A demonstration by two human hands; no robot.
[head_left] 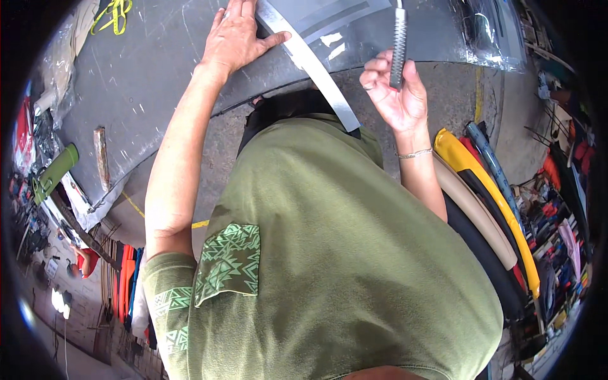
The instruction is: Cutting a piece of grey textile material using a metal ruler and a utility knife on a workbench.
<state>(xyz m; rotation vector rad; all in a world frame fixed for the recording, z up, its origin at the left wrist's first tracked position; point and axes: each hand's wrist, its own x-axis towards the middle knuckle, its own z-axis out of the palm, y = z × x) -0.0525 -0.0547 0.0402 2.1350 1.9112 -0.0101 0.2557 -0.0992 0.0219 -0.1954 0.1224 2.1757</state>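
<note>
My left hand (235,39) lies flat on the dark grey table (161,50), fingers stretched and thumb spread out over a long metal straightedge (310,65). The straightedge runs toward my body, and its near end sticks out past the table edge. Between the fingers and thumb of my right hand (402,101) is a tool with a ribbed grey handle (399,47), held upright to the right of the straightedge. A thin metal part shows at its upper end, cut off by the frame. Beneath the straightedge's far part lies a grey sheet (335,16).
A yellow tape measure (114,16) lies at the table's far left. Clear plastic (491,41) covers the far right corner. Rolls of material, including a yellow roll (506,209) and a beige roll (478,215), stand at my right. A green roll (56,171) is at the left.
</note>
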